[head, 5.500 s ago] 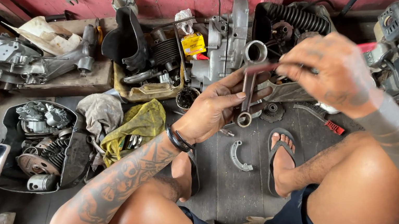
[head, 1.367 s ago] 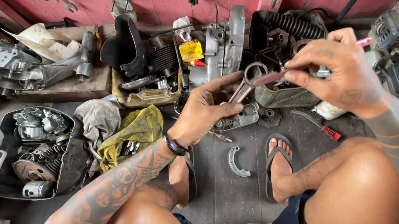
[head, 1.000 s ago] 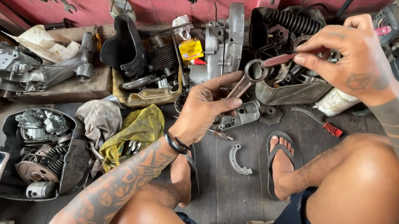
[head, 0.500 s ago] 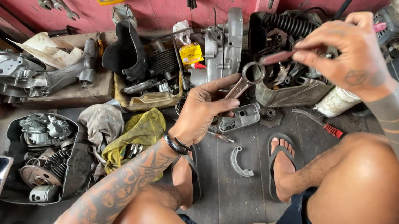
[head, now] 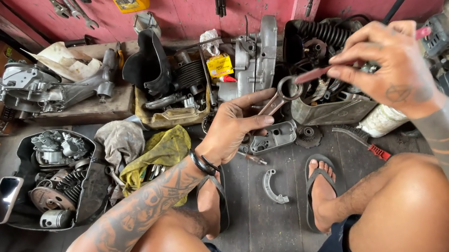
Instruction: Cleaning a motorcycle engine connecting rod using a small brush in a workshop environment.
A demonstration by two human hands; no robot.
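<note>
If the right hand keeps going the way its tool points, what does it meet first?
The right hand points its red-handled tool left, into the ring of the connecting rod held by the left hand. It probably meets that ring first, though depth is unclear.

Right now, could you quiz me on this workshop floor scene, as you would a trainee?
1. True or false: the left hand holds a metal connecting rod by its shank.
2. What does the right hand point into the rod's ring end?
A. a reddish-handled thin tool
B. a hammer
C. a paintbrush
3. Fill in: the curved grey metal part lies on the floor between the person's two ____.

Key
1. True.
2. A.
3. Feet, in flip-flops.
</note>
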